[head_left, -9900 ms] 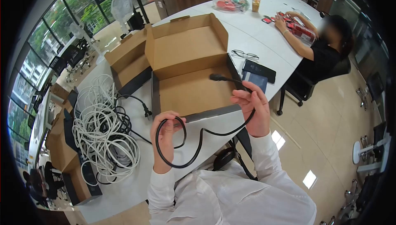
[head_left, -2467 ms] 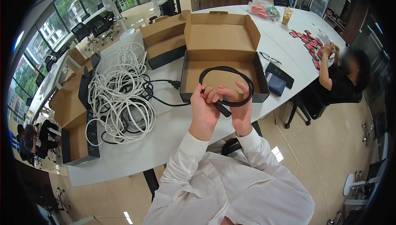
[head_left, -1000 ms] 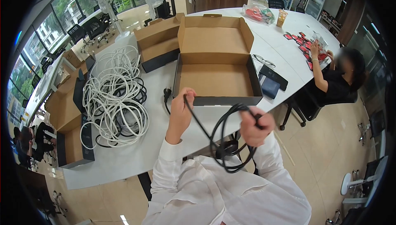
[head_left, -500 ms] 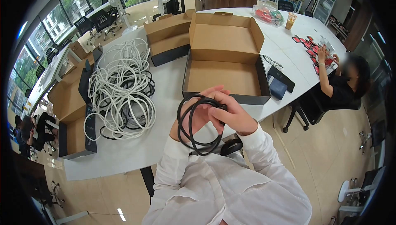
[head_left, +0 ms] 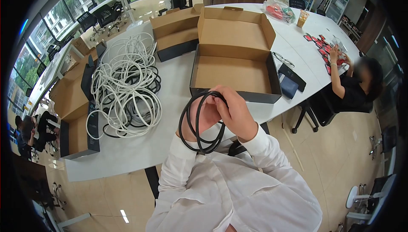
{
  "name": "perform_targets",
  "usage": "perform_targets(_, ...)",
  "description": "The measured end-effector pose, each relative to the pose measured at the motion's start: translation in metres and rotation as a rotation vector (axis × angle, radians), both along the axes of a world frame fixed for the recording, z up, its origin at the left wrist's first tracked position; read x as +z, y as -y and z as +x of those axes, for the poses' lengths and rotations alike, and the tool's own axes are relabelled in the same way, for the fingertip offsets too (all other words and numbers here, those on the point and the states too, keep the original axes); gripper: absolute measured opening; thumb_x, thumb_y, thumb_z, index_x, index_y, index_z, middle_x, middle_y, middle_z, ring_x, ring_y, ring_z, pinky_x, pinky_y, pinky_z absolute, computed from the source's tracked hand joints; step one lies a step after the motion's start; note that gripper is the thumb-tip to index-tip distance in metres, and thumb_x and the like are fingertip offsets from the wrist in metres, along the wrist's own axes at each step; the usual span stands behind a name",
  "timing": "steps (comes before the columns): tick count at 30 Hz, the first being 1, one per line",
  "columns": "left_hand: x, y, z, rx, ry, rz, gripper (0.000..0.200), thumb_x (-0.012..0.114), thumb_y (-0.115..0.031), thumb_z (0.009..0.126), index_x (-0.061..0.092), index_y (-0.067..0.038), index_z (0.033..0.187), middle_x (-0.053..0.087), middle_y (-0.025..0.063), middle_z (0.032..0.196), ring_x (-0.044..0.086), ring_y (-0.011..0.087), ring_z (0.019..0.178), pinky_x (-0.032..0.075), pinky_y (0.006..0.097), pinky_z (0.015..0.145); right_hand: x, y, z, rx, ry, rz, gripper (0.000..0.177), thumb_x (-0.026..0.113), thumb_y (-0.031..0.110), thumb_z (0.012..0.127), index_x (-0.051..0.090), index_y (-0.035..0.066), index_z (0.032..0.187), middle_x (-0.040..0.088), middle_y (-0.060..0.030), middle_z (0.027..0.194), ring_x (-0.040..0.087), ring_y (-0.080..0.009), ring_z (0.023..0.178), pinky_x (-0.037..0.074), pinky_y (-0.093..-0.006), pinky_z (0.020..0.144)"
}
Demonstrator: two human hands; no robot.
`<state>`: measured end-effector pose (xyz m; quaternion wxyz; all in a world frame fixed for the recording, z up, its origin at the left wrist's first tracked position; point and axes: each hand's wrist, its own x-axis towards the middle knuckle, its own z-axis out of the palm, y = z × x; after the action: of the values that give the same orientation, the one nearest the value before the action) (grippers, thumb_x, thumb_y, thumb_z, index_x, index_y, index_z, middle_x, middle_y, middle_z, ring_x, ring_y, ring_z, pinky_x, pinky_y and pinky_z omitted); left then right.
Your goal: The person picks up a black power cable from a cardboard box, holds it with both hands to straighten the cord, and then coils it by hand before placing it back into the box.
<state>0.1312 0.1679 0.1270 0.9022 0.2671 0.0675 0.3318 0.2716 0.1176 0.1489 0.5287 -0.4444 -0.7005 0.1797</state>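
Observation:
A coil of black cable hangs in several loops in front of my chest. My right hand is closed on the top of the loops, its fingers and thumb pinching the cable. My left hand sits behind and partly inside the coil, gripping it near the top; its fingertips are hidden by my right hand. Just beyond both hands stands an open cardboard box, black outside and brown inside, with its lid raised and nothing inside. To the left, a tangled pile of white cables with some black ones lies on the white table.
Two more open boxes stand nearby, one behind the pile and one at the left edge. Glasses and a dark blue pouch lie right of the middle box. A person sits at the right, handling red items.
The view has shifted slightly. My right hand has moved up along the coil and now pinches its top, and the loops hang more upright; my left fingers are now more covered.

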Motion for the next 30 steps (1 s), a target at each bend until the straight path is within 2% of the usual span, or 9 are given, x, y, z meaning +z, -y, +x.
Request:
perform_targets(3,-0.024,-0.001,0.008,0.097,-0.075,-0.128,0.014,0.056,-0.020,0.095,0.062,-0.008,0.101,0.063,0.0014,0.103,0.062,0.0171,0.100,0.050,0.0345,0.090,-0.010,-0.013,0.004,-0.031,-0.007,0.019,0.008,0.056,0.002,0.093,0.056,-0.002,0.100,0.062,-0.0196,0.092,0.062,-0.0329,0.082,0.049,-0.0379,0.072)
perform_targets(6,-0.026,0.002,0.018,0.148,0.153,0.080,0.035,0.055,-0.026,0.098,0.061,-0.002,0.122,0.063,0.0106,0.127,0.057,0.0245,0.117,0.044,0.0352,0.101,0.006,-0.003,0.009,0.029,-0.618,-0.445,0.009,0.053,0.005,0.098,0.055,-0.003,0.098,0.063,-0.0148,0.085,0.061,-0.0214,0.074,0.048,-0.0335,0.068)
perform_targets(7,-0.019,-0.002,0.012,-0.044,0.181,-0.015,0.059,0.047,-0.040,0.101,0.049,0.006,0.138,0.052,0.0214,0.143,0.052,0.0307,0.127,0.038,0.0380,0.110,-0.007,-0.012,0.020,-0.166,-0.336,-0.081,0.012,0.051,0.009,0.101,0.056,-0.003,0.100,0.061,-0.0067,0.081,0.053,-0.0105,0.072,0.045,-0.0280,0.065)
perform_targets(10,0.015,0.018,-0.006,0.018,0.099,-0.024,0.086,0.024,-0.062,0.102,0.037,0.011,0.145,0.045,0.0284,0.147,0.045,0.0344,0.136,0.034,0.0410,0.114,-0.011,-0.021,0.048,-0.236,-0.480,-0.057,0.012,0.050,0.009,0.101,0.057,-0.002,0.102,0.057,-0.0020,0.082,0.048,-0.0077,0.071,0.042,-0.0255,0.064)
perform_targets(16,0.014,0.024,0.003,0.152,-0.127,0.338,0.073,0.033,-0.065,0.100,0.052,-0.001,0.129,0.058,0.0227,0.131,0.060,0.0317,0.119,0.046,0.0435,0.103,-0.017,-0.022,0.055,-0.077,-0.657,-0.110,0.015,0.048,0.013,0.103,0.055,0.000,0.107,0.057,-0.0014,0.092,0.054,-0.0069,0.079,0.050,-0.0248,0.072)
perform_targets(17,0.018,0.031,0.008,0.249,-0.198,0.291,0.048,0.039,-0.049,0.106,0.054,-0.006,0.120,0.062,0.0127,0.112,0.067,0.0244,0.093,0.050,0.0422,0.097,-0.015,-0.021,0.054,-0.041,-0.722,-0.138,0.016,0.048,0.013,0.103,0.055,0.000,0.108,0.057,-0.0020,0.094,0.056,-0.0078,0.080,0.052,-0.0262,0.075)
perform_targets(24,0.008,0.020,0.007,0.289,-0.055,-0.002,0.017,0.049,-0.016,0.106,0.057,-0.008,0.118,0.047,-0.0005,0.079,0.045,0.0069,0.057,0.045,0.0250,0.067,0.005,-0.005,0.074,0.210,-1.016,-0.428,0.034,0.052,0.010,0.101,0.043,0.006,0.134,0.060,-0.0135,0.119,0.066,-0.0179,0.092,0.060,-0.0347,0.080)
perform_targets(28,0.014,0.014,0.009,0.128,0.045,-0.088,0.055,0.040,-0.054,0.103,0.061,-0.004,0.113,0.038,-0.0024,0.067,0.033,0.0066,0.043,0.032,0.0242,0.050,0.006,-0.004,0.074,0.230,-0.954,-0.414,0.039,0.054,0.009,0.101,0.040,0.005,0.136,0.061,-0.0161,0.121,0.068,-0.0181,0.082,0.058,-0.0307,0.073)
perform_targets(30,0.020,0.015,0.011,0.123,-0.077,-0.062,0.067,0.035,-0.068,0.097,0.058,-0.006,0.090,0.034,-0.0032,0.059,0.028,0.0080,0.039,0.029,0.0252,0.046,0.004,-0.002,0.076,0.227,-0.876,-0.404,0.040,0.054,0.009,0.100,0.040,0.005,0.137,0.063,-0.0152,0.119,0.067,-0.0157,0.077,0.057,-0.0286,0.070)
